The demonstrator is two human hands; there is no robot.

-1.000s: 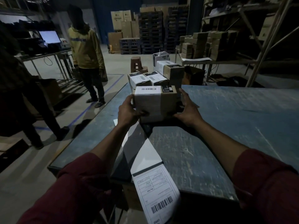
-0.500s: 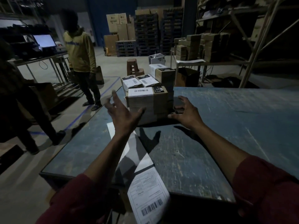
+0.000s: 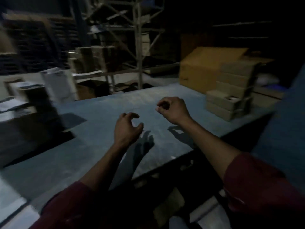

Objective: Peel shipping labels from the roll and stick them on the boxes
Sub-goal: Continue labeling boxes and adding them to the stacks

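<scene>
Hovering over the table (image 3: 165,100), left hand (image 3: 126,128) and right hand (image 3: 173,109) hang loosely curled, empty, plain boxes (image 3: 229,96) stacked well right.

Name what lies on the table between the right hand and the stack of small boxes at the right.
Nothing: the head view shows only bare table between the right hand and the stack of small boxes.

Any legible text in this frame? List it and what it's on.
None legible; the frame is dark and motion-blurred.
White labelled boxes at far left: print smeared, unreadable.
Stack of small brown boxes at right: no readable marking.
Large brown carton behind them: no text visible.
Left hand and right hand hold nothing printed.
</scene>
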